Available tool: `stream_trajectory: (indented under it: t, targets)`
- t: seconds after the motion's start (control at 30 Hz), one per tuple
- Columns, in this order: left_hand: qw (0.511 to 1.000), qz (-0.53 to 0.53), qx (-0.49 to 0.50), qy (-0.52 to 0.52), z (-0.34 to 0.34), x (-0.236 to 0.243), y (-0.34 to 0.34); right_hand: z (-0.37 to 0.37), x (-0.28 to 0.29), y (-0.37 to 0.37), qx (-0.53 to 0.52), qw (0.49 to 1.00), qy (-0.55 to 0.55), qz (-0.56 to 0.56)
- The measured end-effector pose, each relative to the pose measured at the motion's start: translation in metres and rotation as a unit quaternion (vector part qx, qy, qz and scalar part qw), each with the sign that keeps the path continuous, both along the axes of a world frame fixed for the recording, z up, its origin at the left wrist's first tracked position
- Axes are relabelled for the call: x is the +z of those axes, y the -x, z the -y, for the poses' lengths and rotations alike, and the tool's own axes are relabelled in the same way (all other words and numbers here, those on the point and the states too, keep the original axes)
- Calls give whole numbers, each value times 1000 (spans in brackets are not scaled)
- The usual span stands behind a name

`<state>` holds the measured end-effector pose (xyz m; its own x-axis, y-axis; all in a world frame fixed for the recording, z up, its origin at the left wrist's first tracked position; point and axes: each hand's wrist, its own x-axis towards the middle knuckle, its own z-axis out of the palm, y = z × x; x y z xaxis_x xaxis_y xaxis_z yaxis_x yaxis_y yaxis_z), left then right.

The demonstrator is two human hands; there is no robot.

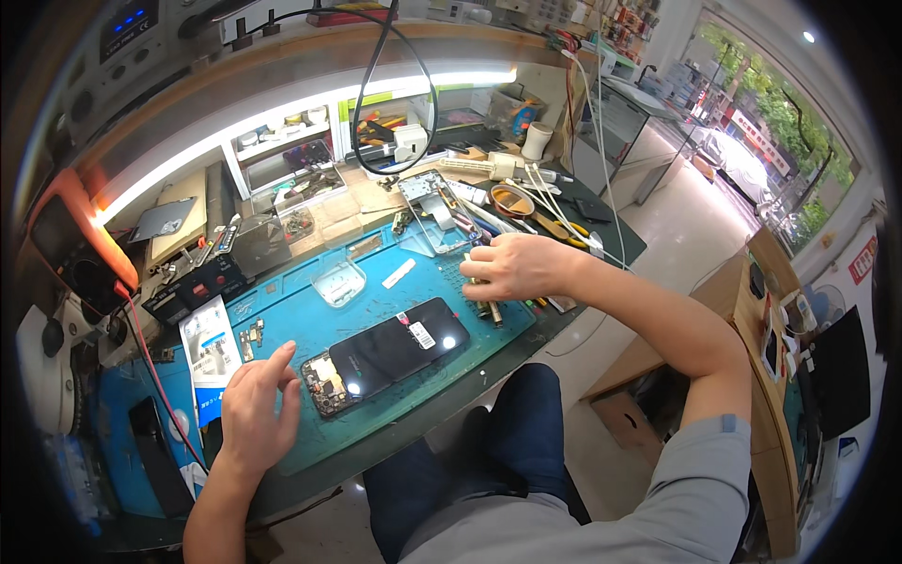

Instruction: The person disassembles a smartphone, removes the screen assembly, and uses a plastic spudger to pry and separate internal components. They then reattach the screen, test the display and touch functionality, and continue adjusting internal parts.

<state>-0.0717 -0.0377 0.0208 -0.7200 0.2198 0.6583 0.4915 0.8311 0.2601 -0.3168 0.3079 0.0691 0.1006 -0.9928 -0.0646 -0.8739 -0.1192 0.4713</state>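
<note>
A black phone (390, 352) lies on the blue mat (427, 385) with a white sticker on its back and internal parts exposed at its left end. My left hand (258, 414) rests left of the phone, empty, fingers loosely bent and apart. My right hand (507, 266) is beyond the phone's right end, fingers curled over a cluster of pen-like tools (490, 308); what exactly it grips is hidden. A clear tray (338, 280), a white strip (398, 274), small circuit parts (252, 338) and a printed leaflet (203, 348) lie around the phone.
An orange-cased meter (66, 240) with leads stands left. A metal phone frame (427, 211), an orange dish (510, 200) and cables sit at the back, under a lit shelf with a black cable loop hanging. A wooden desk (761, 329) with a dark screen is at the right.
</note>
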Motion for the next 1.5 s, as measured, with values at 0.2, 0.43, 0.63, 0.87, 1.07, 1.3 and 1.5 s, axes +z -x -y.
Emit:
stream_trajectory:
  t: [0.2,0.43,0.63,0.87,1.07,1.3,1.5]
  targets:
    - [1000,10,-2,-1,-2,0,-1,-8,-6,-12,-138,903,252,318]
    - [1000,25,-6,-3,-5,0,-4,-12,4,-61,-332,753,379,424]
    - [999,31,-15,-7,-8,1,-1,-7,-39,-70,-310,712,377,505]
    - [1000,17,-20,0,-7,1,0,52,24,-22,-440,694,144,551]
    - [1000,21,-14,14,-6,5,-2,179,29,50,-414,764,47,493]
    - [1000,-10,-3,9,-2,-1,3,327,-4,117,-429,860,97,259]
    - [1000,13,-20,-7,0,-5,4,375,-21,133,-444,851,219,178]
